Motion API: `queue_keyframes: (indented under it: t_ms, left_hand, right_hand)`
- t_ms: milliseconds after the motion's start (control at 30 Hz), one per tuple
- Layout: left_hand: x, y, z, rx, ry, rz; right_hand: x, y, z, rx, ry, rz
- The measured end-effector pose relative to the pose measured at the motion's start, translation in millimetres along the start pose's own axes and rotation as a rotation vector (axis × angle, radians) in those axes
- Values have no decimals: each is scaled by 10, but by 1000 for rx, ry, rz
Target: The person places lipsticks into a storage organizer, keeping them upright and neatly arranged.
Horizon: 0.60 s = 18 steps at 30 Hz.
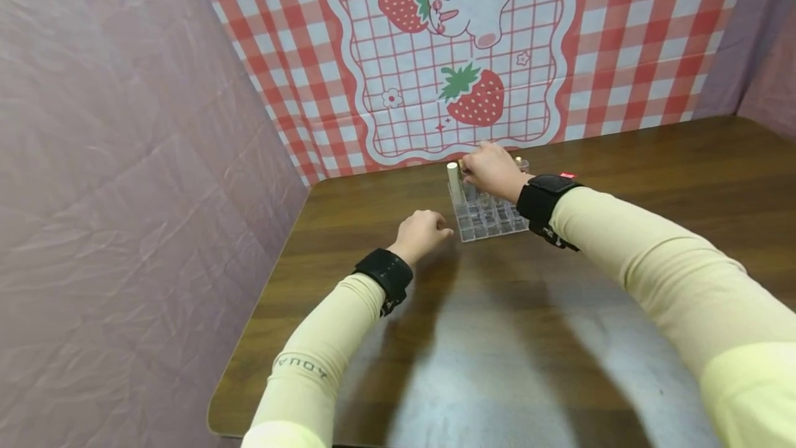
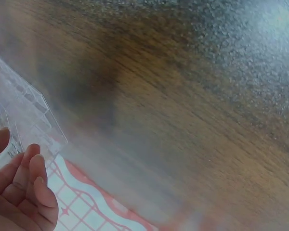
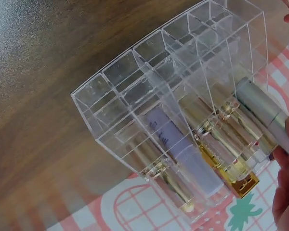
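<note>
A clear acrylic lipstick organizer with many square compartments stands on the table. My right hand is over its back rows. In the right wrist view, the thumb and fingers pinch the end of a grey-silver lipstick tube, whose other end sits in a compartment. Beside it stand several gold-and-clear lipsticks and a lavender tube. A tall whitish tube rises at the organizer's back left. My left hand holds nothing, its fingers loosely bent just left of the organizer's front corner.
The brown wooden table reaches toward a red-checked cloth with strawberries hanging behind it. A pinkish curtain hangs along the left side. A small red item shows behind the right wrist.
</note>
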State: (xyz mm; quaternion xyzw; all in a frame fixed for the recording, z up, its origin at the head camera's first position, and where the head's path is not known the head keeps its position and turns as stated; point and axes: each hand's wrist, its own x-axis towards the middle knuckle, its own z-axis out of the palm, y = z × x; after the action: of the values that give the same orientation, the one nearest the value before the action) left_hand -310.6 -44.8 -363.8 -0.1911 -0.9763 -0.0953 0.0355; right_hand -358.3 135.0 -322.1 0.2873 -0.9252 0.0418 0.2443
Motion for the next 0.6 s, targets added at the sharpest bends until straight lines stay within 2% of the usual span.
queue_keyframes:
  t_ms: [233, 467, 600]
  left_hand:
    - [-14, -28, -8, -17, -14, -11]
    - [32, -46, -62, -20, 4, -12]
    - [30, -38, -40, -21, -1, -19]
  right_hand:
    - [-18, -42, -15, -86, -8, -14]
    - [-2, -87, -20, -150, -42, -95]
    - [-48, -90, 54, -172, -8, -118]
